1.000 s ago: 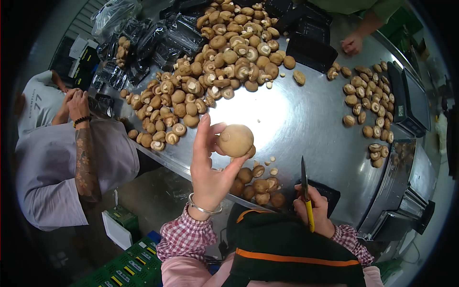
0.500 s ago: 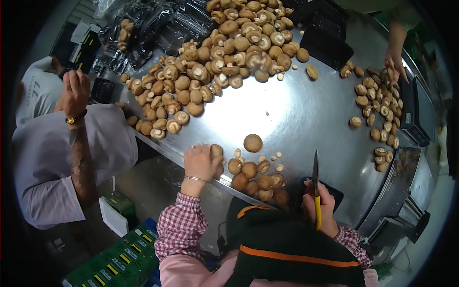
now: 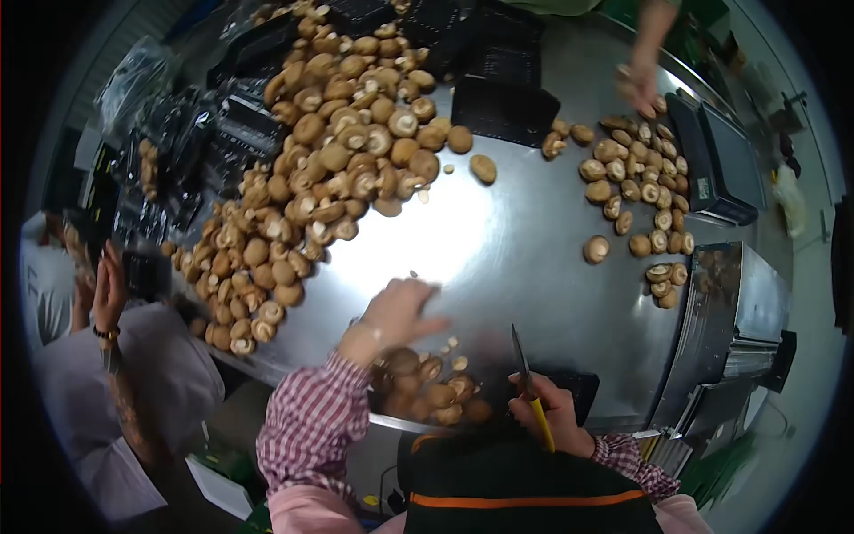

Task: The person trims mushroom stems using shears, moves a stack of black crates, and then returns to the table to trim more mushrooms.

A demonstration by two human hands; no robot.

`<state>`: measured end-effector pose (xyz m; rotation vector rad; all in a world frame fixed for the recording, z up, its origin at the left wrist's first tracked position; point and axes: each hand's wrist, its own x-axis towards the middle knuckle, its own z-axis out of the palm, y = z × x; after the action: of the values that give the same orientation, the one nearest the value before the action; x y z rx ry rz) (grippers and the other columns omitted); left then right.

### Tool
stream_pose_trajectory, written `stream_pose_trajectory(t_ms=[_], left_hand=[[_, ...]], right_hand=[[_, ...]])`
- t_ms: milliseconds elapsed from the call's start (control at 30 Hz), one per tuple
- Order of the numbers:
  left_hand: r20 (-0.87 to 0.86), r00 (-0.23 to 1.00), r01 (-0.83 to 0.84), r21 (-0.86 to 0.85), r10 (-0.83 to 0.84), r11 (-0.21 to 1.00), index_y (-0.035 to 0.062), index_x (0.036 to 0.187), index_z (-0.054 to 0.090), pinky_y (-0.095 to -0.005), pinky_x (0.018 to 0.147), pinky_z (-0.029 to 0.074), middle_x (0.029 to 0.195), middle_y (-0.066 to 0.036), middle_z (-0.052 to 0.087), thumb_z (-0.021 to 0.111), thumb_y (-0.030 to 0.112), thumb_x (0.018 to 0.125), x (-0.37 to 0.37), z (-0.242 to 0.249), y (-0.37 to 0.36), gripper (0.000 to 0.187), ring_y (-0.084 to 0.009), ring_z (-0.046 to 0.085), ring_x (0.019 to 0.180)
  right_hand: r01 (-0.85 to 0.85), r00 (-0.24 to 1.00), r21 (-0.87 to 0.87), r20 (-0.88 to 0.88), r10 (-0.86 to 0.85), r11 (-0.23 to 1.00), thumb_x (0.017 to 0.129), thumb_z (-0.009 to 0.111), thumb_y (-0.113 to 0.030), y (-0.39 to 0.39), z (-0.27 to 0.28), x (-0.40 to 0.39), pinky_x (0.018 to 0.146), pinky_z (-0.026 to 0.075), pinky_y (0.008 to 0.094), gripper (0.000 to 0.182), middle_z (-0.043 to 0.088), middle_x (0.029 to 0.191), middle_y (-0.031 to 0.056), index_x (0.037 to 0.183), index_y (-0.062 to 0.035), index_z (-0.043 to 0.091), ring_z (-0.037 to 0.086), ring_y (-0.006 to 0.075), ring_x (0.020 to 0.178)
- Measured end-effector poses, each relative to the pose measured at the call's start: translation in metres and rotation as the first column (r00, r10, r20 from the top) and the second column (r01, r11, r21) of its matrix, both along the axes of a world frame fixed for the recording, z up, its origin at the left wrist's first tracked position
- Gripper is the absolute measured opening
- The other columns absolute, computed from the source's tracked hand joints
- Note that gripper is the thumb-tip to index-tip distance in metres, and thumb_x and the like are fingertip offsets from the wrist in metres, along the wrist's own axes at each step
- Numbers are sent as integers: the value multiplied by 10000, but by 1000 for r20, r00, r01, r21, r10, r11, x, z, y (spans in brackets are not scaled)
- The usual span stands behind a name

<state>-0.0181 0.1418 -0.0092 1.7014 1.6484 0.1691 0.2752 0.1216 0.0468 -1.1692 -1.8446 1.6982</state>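
My left hand (image 3: 397, 313), blurred by motion, is over the table (image 3: 534, 267) just above a small group of brown mushrooms (image 3: 442, 394) at the near edge. Its thumb and fingers look spread, with nothing visible between them; what lies under the palm is hidden. Small cut stem pieces (image 3: 459, 363) lie beside the group. My right hand (image 3: 553, 411) is closed round the yellow handle of a knife (image 3: 536, 405), blade pointing up and away. Behind that hand, a black tray (image 3: 583, 392) is partly hidden.
A large mushroom heap (image 3: 334, 156) spans the left and back, beside black trays (image 3: 503, 107) and plastic film (image 3: 133, 84). Another person's hand (image 3: 637, 84) is above a smaller mushroom pile (image 3: 627, 169) near a scale (image 3: 716, 160). Another person (image 3: 147, 374) stands at left.
The view has turned, shifting the table contents left. My left hand has moved from the table edge, where it was at a mushroom, to above the small group. My right hand still grips the knife.
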Motion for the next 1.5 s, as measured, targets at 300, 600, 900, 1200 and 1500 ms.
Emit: stream_pose_trajectory(t_ms=[300,600,900,1200,1500], left_hand=[[59,884,-451,364,463,815,64,1296,390,-393,889,448,1132,-168,521,695,190,758,43,-58,183,630,-309,502,1083],[791,-463,-256,-551,399,794,69,1353,332,-333,861,459,1306,-125,465,560,315,902,71,60,29,562,-223,530,1100],[722,410,-666,-180,558,723,-12,1405,216,-373,991,341,1349,-179,368,537,304,911,138,19,-57,668,-284,397,1213],[-73,557,-730,432,827,530,70,1393,272,-496,1001,242,1368,-285,241,710,220,709,54,0,-207,827,-428,261,1258],[-10,811,-582,-109,585,806,200,1368,294,-405,938,437,1285,-198,322,729,176,614,-22,-10,-199,870,-392,421,1149]], right_hand=[[106,993,-42,50,-104,993,777,705,-48,28,16,7,592,472,209,375,614,845,46,1116,15,557,565,63,667],[219,976,-64,0,-219,974,781,685,-37,25,-5,12,531,414,198,365,535,688,-3,1126,-2,571,478,37,577],[293,955,7,40,-293,956,806,633,-11,-13,8,10,590,429,182,340,546,746,-8,1136,-2,556,511,37,648],[-387,845,419,517,135,821,734,606,54,46,-21,4,737,452,358,491,541,881,144,1193,-99,521,534,294,821],[-679,513,378,858,38,629,770,580,-31,59,-69,-1,814,433,399,542,528,1058,195,1279,-186,481,521,342,911]])
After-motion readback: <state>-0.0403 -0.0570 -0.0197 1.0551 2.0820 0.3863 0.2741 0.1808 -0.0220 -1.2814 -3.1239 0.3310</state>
